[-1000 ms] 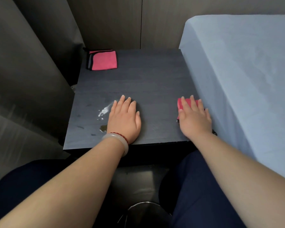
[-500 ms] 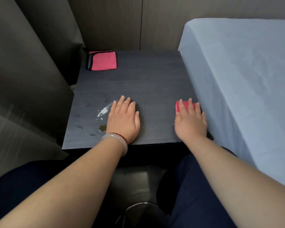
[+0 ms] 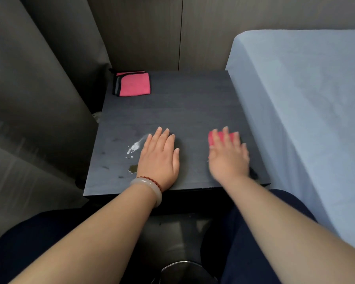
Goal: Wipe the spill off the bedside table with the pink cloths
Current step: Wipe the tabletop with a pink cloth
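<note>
Task progress: early, as I judge it. The spill is plainly still on the counter, a whitish wet smear with a darker droplet patch below it, in the lower left part of the counter top. No cloth touches it yet.

Done: one pink cloth is under the right hand, on the counter's right side near the bed.

Left: bringing that cloth across to the wet patch, wiping it dry, and probably using the second cloth too.

Second cloth: folded, pink with dark edging, lying untouched at the counter's far left corner, upper left of centre in the frame, well apart from both hands.

Left hand: flat, palm down, fingers together and pointing away, resting on the counter just right of the spill, its fingertips touching or nearly touching the smear's edge. Its grip is wide and holds nothing.

Right hand: blurred, palm down, fingers spread over the cloth, pressing it to the counter rather than pinching it; only the cloth's far edge shows beyond the fingertips. The blur suggests a sliding motion.

Wrist: a pale bangle and red bead string on the left arm.

Risk: the left palm sits close enough to get wet.
</note>
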### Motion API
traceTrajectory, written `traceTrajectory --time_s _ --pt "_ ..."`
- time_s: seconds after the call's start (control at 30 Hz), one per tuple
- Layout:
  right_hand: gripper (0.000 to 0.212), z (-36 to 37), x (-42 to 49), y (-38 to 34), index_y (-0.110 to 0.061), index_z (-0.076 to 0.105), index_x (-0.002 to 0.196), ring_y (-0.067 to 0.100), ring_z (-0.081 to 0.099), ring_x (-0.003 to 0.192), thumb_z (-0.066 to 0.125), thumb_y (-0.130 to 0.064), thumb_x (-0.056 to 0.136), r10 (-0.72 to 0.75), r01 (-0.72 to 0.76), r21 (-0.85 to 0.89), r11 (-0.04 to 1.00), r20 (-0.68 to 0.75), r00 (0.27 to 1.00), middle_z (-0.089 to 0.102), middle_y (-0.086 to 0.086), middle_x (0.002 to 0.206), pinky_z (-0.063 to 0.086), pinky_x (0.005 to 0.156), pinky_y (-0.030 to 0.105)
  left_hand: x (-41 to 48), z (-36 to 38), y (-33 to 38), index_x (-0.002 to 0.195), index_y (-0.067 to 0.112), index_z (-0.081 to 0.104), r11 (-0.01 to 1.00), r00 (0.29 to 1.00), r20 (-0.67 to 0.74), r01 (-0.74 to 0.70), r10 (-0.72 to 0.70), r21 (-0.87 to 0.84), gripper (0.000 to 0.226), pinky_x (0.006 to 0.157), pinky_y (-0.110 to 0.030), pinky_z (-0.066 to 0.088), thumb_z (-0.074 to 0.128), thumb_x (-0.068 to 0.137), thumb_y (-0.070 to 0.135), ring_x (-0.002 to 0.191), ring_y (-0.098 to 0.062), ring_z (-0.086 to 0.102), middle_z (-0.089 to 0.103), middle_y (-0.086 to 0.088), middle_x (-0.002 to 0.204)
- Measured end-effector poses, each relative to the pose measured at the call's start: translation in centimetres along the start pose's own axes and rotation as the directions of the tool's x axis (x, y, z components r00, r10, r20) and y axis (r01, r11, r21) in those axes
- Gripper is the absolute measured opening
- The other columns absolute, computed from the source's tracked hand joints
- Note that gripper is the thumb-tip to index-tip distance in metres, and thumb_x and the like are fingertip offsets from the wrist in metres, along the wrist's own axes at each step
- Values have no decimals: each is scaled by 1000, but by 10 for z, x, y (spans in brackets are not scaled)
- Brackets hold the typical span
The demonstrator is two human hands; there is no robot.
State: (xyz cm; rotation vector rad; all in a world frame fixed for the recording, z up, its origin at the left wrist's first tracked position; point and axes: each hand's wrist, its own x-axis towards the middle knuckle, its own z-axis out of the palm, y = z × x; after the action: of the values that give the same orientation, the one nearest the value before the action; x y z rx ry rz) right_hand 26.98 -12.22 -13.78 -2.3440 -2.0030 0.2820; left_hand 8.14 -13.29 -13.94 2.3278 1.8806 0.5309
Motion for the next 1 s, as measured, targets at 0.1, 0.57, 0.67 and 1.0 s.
traceTrajectory --time_s 0.1,0.57,0.67,1.0 --pt "53 11 -30 -43 -39 12 154 20 -2 151 18 -41 101 -261 261 15 965 5 965 3 -8 164 3 119 42 7 -15 -10 136 4 50 1000 999 -42 -14 13 -22 57 120 -42 13 23 97 35 145 -28 26 44 -14 148" --pt "54 9 -14 -57 -40 5 154 18 -6 150 17 -39 101 -80 79 30 996 30 996 -2 -9 164 -1 120 40 87 -42 -139 149 19 34 994 951 299 50 -77 99 49 120 -40 13 28 104 36 149 -23 12 22 -4 160" --pt "55 21 -49 -88 -40 12 153 18 -1 150 16 -41 98 -293 293 58 954 -8 956 5 -10 163 0 118 37 99 -37 -146 150 20 31 995 948 306 61 -84 85 49 120 -40 11 28 104 36 149 -23 11 19 -3 161" --pt "54 16 -5 -91 -38 3 154 18 -8 150 17 -38 102 -126 125 49 991 19 992 -4 -8 164 -2 121 40 92 -24 -157 152 25 28 991 977 209 15 -43 135 50 120 -40 9 26 103 36 149 -21 11 19 1 161"
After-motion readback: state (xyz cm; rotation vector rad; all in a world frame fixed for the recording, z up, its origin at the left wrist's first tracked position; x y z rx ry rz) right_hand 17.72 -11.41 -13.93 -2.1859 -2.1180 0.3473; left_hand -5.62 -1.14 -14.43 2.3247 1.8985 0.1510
